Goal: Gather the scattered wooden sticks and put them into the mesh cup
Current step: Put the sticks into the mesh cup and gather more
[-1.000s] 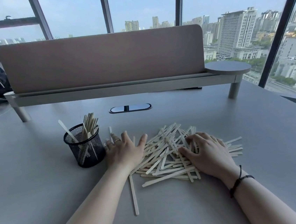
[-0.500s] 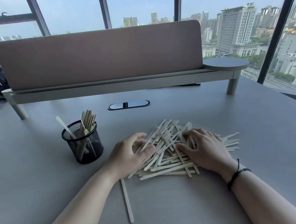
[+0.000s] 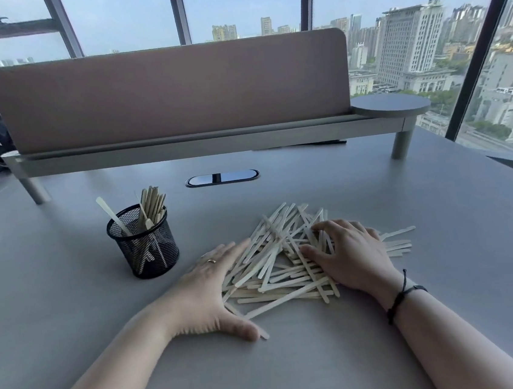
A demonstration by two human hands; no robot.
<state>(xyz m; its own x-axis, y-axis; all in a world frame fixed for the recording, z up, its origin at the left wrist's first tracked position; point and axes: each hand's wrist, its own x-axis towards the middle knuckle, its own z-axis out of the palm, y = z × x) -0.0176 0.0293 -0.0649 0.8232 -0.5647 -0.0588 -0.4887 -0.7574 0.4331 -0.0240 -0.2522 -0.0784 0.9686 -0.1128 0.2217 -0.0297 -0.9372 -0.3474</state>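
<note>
- Big pile of wooden sticks (image 3: pixel 287 254) flat on the grey table (image 3: pixel 446 269), just right of the mesh cup (image 3: pixel 143 241) and a little nearer the camera.
- Sticks in the pile crossed every which way; many with long side running from near-left to far-right, a few near the front almost straight left to right.
- Some stick ends poking out on the pile's far-from-cup side, long side left to right.
- Black mesh cup upright, apart from the pile, not touching it.
- A bunch of sticks (image 3: pixel 152 205) already standing in the cup, tips up, leaning to the side toward the pile; one paler stick (image 3: pixel 112 214) leaning the other way.
- Left hand (image 3: pixel 208 291) between cup and pile, flat and spread wide, pressed against the pile's edge, holding nothing; thumb on the table over one stick's end; ring (image 3: pixel 212 261) on one finger.
- Right hand (image 3: pixel 347 254) on the pile's far-from-cup part, fingers bent down over the sticks, pressing, no stick lifted; cannot tell if any are pinched underneath.
- Black band (image 3: pixel 402 297) on the right wrist.
</note>
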